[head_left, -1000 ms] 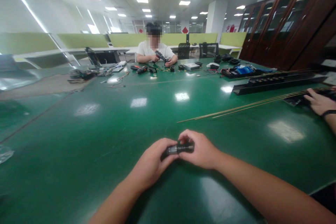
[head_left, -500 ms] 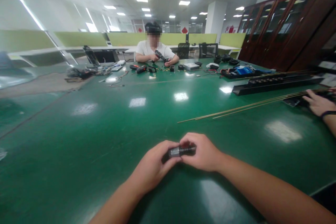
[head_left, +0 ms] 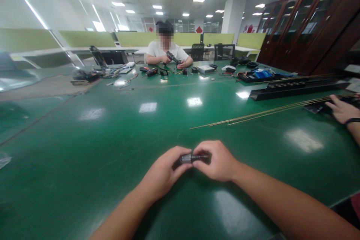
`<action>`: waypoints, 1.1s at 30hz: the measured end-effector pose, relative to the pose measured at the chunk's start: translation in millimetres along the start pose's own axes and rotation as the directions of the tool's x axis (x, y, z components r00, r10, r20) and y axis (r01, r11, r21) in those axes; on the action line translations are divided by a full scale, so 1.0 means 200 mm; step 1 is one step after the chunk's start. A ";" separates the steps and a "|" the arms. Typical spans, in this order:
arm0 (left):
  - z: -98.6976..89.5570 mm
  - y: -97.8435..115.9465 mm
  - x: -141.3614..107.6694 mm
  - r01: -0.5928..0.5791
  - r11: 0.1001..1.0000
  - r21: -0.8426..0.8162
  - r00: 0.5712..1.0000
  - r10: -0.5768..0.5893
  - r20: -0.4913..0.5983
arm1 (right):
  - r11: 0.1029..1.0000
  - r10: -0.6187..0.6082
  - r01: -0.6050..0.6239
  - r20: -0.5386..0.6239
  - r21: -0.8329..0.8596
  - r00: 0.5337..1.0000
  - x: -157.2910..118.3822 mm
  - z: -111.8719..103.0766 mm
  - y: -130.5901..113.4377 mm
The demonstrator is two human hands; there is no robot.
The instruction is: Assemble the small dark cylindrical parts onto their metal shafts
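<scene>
Above the near part of the green table (head_left: 112, 131), a small dark cylindrical part with a grey band (head_left: 186, 158) lies level between my two hands. My left hand (head_left: 161, 172) is closed around its left end, thumb and forefinger along the grey band. The fingers of my right hand (head_left: 221, 162) are curled round the thinner dark end and pinch it near the middle. A slim shaft shows inside the curl of the right hand. Both ends are partly hidden by my palms and fingers, so its exact kind cannot be made out.
Thin brass-coloured rods (head_left: 239, 119) reach in from the right, near another person's hand (head_left: 343, 110). Behind them lies a long black channel (head_left: 298, 90). Across the table, a person in white (head_left: 153, 52) holds a power drill (head_left: 172, 57) among scattered tools and parts.
Both hands stay on the dark part and have shifted very slightly. The view has tilted a little; the person across the table holds much the same pose.
</scene>
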State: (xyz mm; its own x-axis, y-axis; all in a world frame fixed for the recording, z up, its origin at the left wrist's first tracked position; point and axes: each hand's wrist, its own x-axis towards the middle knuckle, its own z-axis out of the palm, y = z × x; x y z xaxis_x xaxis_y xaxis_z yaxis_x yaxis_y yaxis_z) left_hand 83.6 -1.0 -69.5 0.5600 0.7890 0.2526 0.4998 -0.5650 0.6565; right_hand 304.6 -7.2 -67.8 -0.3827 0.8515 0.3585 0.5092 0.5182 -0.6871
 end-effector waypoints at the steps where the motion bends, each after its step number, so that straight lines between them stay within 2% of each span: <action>1: 0.00 0.00 0.00 -0.005 1.000 -0.002 1.000 0.005 0.006 | 1.000 -0.003 0.003 0.003 0.002 1.000 0.00 0.00 0.00; 11: 0.01 0.02 0.00 0.007 1.000 0.024 1.000 -0.007 -0.021 | 0.998 -0.028 0.027 0.015 0.064 1.000 0.01 0.01 0.02; 22: 0.01 0.02 0.00 0.008 1.000 0.018 0.998 -0.007 -0.063 | 0.999 -0.024 0.024 0.007 0.045 1.000 0.01 -0.01 0.03; 33: 0.00 0.01 0.01 0.019 1.000 0.023 0.998 -0.018 -0.057 | 0.998 -0.038 0.038 0.000 0.043 0.999 0.01 -0.01 0.03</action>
State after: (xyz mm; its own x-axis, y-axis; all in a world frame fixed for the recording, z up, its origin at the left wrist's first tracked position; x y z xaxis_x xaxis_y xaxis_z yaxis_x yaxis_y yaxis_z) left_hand 85.6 -1.4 -68.4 0.5128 0.8113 0.2808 0.5258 -0.5553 0.6443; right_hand 308.3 -2.0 -69.7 -0.4017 0.8310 0.3849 0.4607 0.5466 -0.6993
